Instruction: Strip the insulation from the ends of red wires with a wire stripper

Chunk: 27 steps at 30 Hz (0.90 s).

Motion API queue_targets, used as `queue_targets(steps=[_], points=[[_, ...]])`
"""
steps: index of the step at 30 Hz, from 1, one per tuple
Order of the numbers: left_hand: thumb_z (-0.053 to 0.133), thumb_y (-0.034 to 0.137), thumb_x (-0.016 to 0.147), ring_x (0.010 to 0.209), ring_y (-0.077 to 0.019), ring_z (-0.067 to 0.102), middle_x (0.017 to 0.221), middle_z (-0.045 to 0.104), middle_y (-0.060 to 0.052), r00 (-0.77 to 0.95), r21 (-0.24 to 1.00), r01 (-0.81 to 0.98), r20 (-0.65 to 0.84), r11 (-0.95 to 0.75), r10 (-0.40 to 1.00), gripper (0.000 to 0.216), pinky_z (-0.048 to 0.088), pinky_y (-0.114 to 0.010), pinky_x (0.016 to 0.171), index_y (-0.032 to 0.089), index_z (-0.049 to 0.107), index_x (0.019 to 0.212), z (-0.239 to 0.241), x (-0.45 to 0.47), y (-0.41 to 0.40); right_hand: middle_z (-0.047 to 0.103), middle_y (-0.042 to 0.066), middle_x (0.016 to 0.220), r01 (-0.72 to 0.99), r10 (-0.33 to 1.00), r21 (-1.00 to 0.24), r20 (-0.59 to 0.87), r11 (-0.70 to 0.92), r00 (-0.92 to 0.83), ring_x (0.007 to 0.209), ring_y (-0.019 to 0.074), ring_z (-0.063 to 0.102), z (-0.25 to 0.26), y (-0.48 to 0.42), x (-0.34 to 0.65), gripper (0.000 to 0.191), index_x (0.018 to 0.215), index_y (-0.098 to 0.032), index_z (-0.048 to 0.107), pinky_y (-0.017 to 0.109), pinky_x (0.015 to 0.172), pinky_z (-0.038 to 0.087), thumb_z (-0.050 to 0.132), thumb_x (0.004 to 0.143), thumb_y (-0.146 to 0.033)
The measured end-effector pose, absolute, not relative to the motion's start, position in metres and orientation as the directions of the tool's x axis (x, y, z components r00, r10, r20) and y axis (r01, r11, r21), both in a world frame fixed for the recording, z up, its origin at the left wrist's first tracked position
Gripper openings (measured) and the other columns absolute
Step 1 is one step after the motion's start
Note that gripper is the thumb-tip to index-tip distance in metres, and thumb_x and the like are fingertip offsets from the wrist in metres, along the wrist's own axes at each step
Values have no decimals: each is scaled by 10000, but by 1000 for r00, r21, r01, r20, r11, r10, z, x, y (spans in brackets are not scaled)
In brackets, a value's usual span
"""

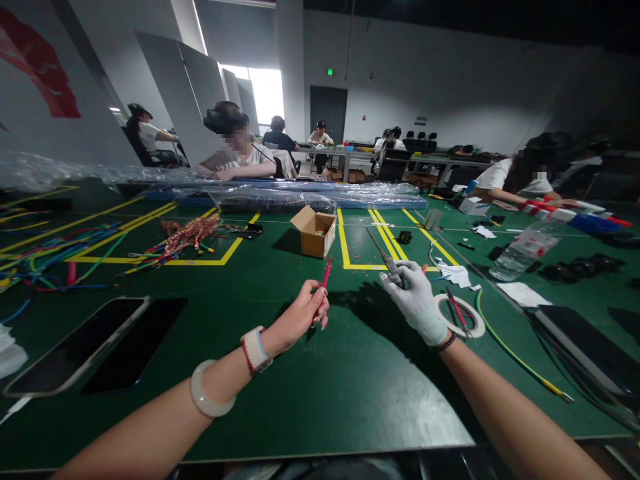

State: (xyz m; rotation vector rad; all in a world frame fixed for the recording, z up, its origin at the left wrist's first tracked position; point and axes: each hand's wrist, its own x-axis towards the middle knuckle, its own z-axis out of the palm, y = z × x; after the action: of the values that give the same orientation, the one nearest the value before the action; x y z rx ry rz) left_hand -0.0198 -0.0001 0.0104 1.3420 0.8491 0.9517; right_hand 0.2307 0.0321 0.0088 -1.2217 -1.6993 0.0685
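My left hand [303, 309] is bare and closed round a short, thin red cable [327, 272]. The cable points up and away, with its lower end showing under the fingers. My right hand [414, 300] wears a white glove and grips a grey hand tool [391, 265] with a long, thin tip aimed up and left; its exact kind is not clear. A bit of red shows just behind the gloved fingers. Beside the right wrist lies a white tape roll [480, 327], with another short red cable [456, 308] resting across it. A small open cardboard box [318, 235] stands beyond my left hand.
Two phones [137, 347] lie at the left, below a heap of coloured cables [65, 250] and stripped copper wire [189, 235]. At the right are a yellow-green cable [505, 350], a water bottle [527, 250] and a dark device [590, 347]. Plastic-wrapped stock [280, 197] borders the far edge; people sit beyond.
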Motion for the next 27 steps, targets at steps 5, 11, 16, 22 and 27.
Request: queue_targets(steps=[5,11,16,22,27], points=[[504,385,927,472,-55,321,615,355,80,501,936,-252,-93,248,860,218,313,-189,488,171,467,946,8,-18,-4,603,65,894,711,763,-486,637,508,-110,834,185,603,12,28,230,249,619,-209,527,316,759,510,581,822,-343],[502,467,902,459,-66,388,615,431,61,484,977,-84,-132,196,865,325,348,-202,467,154,546,975,8,-22,-3,575,116,1152,720,659,-241,650,651,-379,1036,228,582,11,34,234,79,767,-195,621,375,876,514,555,786,-235],[500,373,912,453,-54,293,616,344,74,482,984,3,-159,180,862,311,259,-181,436,136,560,1103,11,-26,0,537,109,1270,748,564,-3,659,664,-498,1246,298,449,20,40,245,286,985,-213,639,532,1072,347,627,699,-190],[489,320,917,481,-54,333,660,401,67,478,986,39,-160,160,864,227,256,-175,457,162,483,1079,13,-31,6,515,95,1299,777,576,64,633,627,-517,1299,324,390,30,37,254,334,1023,-234,623,581,1125,240,663,692,-215],[472,343,928,478,-44,330,726,491,30,487,994,27,-106,106,867,208,278,-182,463,144,507,976,12,-34,11,485,97,1307,828,590,56,676,557,-442,1322,341,345,30,37,257,349,1036,-234,619,607,1118,226,646,688,-223]])
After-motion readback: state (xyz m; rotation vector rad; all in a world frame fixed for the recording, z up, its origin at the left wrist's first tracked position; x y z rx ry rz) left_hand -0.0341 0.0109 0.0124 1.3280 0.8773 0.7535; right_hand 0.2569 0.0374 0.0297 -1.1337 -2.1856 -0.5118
